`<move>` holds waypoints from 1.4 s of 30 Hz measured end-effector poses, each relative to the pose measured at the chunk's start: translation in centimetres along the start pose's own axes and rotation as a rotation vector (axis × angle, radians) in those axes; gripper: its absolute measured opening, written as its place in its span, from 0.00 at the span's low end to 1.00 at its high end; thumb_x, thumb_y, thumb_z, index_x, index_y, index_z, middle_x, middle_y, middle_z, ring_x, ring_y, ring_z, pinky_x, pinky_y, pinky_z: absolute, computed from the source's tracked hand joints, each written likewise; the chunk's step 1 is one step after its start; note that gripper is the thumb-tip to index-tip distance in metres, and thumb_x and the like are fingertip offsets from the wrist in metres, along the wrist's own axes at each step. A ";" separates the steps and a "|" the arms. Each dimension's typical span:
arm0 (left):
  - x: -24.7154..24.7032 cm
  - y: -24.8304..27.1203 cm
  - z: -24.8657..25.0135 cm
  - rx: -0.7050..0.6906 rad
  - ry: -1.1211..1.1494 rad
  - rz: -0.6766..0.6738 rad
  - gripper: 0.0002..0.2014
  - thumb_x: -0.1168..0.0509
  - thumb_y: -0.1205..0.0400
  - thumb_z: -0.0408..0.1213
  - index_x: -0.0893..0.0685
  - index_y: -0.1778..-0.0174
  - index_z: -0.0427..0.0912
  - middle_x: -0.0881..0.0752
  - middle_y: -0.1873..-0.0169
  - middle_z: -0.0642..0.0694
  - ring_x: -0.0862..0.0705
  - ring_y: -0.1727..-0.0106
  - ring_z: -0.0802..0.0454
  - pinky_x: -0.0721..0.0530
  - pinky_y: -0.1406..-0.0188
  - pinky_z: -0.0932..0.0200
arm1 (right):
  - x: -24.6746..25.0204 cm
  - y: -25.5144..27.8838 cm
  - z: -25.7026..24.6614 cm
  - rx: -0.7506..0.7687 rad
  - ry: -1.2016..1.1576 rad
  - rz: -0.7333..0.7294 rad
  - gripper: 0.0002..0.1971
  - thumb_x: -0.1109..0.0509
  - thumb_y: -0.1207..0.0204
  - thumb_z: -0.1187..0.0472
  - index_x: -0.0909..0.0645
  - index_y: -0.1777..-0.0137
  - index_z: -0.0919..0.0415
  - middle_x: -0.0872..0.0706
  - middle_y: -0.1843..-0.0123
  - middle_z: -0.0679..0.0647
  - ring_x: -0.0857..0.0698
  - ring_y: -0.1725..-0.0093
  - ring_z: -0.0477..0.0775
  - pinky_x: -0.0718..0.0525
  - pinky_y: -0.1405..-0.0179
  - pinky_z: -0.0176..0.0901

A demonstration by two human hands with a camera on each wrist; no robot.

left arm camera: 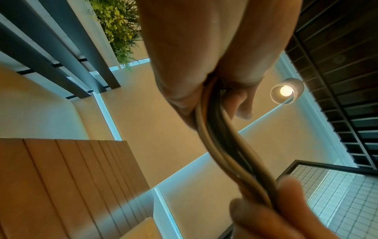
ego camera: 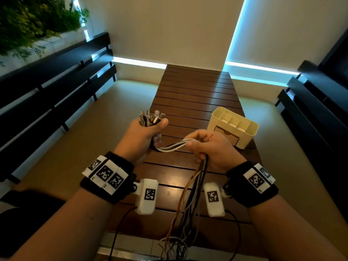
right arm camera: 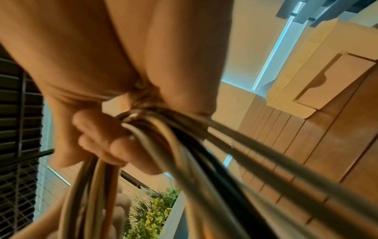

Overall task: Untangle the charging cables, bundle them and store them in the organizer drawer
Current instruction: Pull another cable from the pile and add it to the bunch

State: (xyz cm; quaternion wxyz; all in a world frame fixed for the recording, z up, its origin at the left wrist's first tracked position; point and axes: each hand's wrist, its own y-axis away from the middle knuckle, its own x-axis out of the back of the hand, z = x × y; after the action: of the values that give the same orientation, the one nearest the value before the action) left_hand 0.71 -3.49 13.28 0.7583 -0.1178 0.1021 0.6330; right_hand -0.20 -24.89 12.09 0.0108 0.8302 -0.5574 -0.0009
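My left hand (ego camera: 148, 131) grips a bunch of charging cables (ego camera: 177, 146) just below their plugs (ego camera: 149, 118), which stick up out of the fist. The white, black and brown cords run right to my right hand (ego camera: 205, 146), which holds them in a curled fist; from there they hang down (ego camera: 190, 204) past the table's near edge into a loose tangle. In the left wrist view the cords (left arm camera: 225, 145) twist from my left hand (left arm camera: 204, 90) toward the right fingers (left arm camera: 266, 207). In the right wrist view my right hand (right arm camera: 114, 137) grips the cords (right arm camera: 184, 145). The cream organizer (ego camera: 233, 127) stands right of my hands, its drawer (ego camera: 226, 137) closed.
The slatted dark wooden table (ego camera: 195, 95) stretches away from me. Black slatted benches (ego camera: 56, 87) flank it left and right. A green plant (ego camera: 37, 21) is at the far left. A black wire (ego camera: 116, 232) from the wrist camera hangs near the table's front edge.
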 end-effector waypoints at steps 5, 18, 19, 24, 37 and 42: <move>-0.5 0.6 -0.9 0.018 -0.074 -0.133 0.14 0.26 0.21 0.40 0.23 0.55 0.34 0.34 0.71 0.47 0.34 0.74 0.56 0.30 0.75 0.64 | -0.4 -0.6 -1.2 0.106 0.023 0.053 0.18 0.20 0.35 0.47 0.13 0.53 0.60 0.20 0.72 0.51 0.28 0.78 0.46 0.25 0.77 0.40; -2.5 1.4 -0.9 0.024 -0.194 -0.358 0.19 0.30 0.21 0.50 0.12 0.45 0.37 0.10 0.49 0.40 0.15 0.39 0.47 0.23 0.29 0.46 | 0.3 -0.6 -2.6 0.024 -0.033 -0.056 0.16 0.25 0.30 0.56 0.29 0.53 0.59 0.19 0.76 0.53 0.25 0.82 0.46 0.24 0.82 0.36; -2.6 1.4 -0.7 0.010 -0.221 -0.400 0.20 0.31 0.19 0.48 0.13 0.45 0.32 0.11 0.47 0.36 0.16 0.35 0.42 0.28 0.23 0.41 | 0.4 -0.5 -2.7 0.021 -0.038 -0.076 0.15 0.25 0.30 0.57 0.29 0.53 0.59 0.18 0.76 0.54 0.24 0.82 0.47 0.24 0.82 0.36; -3.2 1.5 0.4 0.015 -0.219 -0.477 0.09 0.32 0.20 0.24 0.18 0.45 0.28 0.11 0.55 0.34 0.11 0.49 0.40 0.15 0.46 0.55 | 0.3 -0.2 -2.9 0.002 -0.044 -0.089 0.16 0.24 0.33 0.58 0.29 0.55 0.60 0.17 0.75 0.54 0.20 0.81 0.47 0.22 0.83 0.33; -3.1 1.3 1.8 -0.041 -0.176 -0.220 0.11 0.33 0.20 0.22 0.23 0.44 0.33 0.15 0.70 0.44 0.20 0.75 0.49 0.19 0.74 0.55 | -0.6 -0.3 0.7 0.001 -0.121 -0.126 0.20 0.20 0.32 0.55 0.23 0.46 0.60 0.15 0.62 0.56 0.16 0.68 0.51 0.13 0.62 0.47; -2.2 1.5 2.4 -0.042 0.012 -0.089 0.16 0.32 0.29 0.26 0.23 0.46 0.35 0.23 0.74 0.47 0.23 0.76 0.51 0.20 0.74 0.56 | -2.4 0.9 2.0 -0.007 -0.218 -0.022 0.06 0.33 0.17 0.57 0.24 0.51 0.58 0.21 0.69 0.52 0.18 0.70 0.54 0.12 0.62 0.51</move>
State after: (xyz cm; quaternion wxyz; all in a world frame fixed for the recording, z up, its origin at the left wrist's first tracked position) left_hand -1.14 -4.59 16.18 0.7825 -0.1420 0.0881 0.5998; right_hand -1.93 -23.05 10.07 -0.0468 0.8312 -0.5461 -0.0933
